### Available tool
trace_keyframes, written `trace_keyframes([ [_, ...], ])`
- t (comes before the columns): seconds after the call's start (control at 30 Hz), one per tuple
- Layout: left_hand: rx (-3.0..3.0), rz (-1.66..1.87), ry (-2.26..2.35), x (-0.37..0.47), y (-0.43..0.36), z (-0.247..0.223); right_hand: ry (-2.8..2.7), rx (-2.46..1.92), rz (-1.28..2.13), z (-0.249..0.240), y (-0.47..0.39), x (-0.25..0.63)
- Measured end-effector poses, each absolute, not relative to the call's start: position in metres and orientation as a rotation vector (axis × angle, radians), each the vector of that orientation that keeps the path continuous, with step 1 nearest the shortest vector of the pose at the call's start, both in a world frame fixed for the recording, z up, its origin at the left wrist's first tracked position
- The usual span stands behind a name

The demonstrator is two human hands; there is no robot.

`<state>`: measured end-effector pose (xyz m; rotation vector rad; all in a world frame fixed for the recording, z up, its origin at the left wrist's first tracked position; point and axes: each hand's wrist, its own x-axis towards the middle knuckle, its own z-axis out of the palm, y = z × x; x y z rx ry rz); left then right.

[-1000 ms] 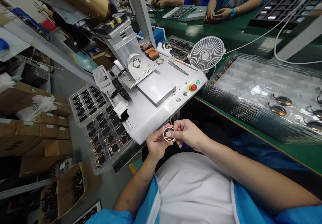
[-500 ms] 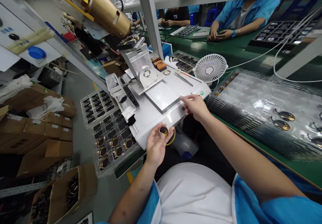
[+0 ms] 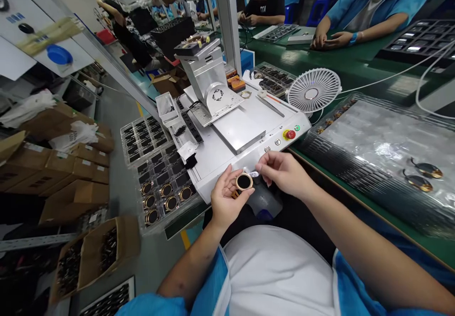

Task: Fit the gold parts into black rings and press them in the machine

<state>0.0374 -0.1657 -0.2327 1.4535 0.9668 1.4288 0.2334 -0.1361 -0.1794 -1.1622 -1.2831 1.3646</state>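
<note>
My left hand (image 3: pixel 227 197) grips a round watch case (image 3: pixel 244 182) with a gold rim by its edge, the black face turned up toward me. A small white tab (image 3: pixel 253 174) bridges the gap between the case and the pinched fingertips of my right hand (image 3: pixel 280 171). Whether the tab is attached to the case I cannot tell. Both hands are in front of a white machine base (image 3: pixel 227 176), above my lap. Similar gold-rimmed round cases (image 3: pixel 166 190) lie in a clear compartment tray to the left.
The machine carries a metal fixture (image 3: pixel 215 88), a raised plate (image 3: pixel 238 129) and a red stop button (image 3: pixel 290 134). A white fan (image 3: pixel 313 90) stands behind at the right. Stacked clear trays (image 3: pixel 373 140) fill the right bench. Cardboard boxes (image 3: pixel 74 183) are at left; co-workers sit opposite.
My right hand has drawn back from the machine's front edge to the watch case. My left hand has turned the case so its black face shows. The view has shifted slightly.
</note>
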Motion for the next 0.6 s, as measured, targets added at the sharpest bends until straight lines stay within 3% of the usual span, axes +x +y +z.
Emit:
trace_keyframes([
  [0.3,1.654,1.413,1.009,0.043,-0.169,-0.229,-1.462,-1.237,1.098,-0.180,-0.164,0.212],
  [0.6,1.631,1.380,1.094,0.041,-0.174,-0.227,-1.490,-1.285,1.057,-0.176,-0.167,0.208],
])
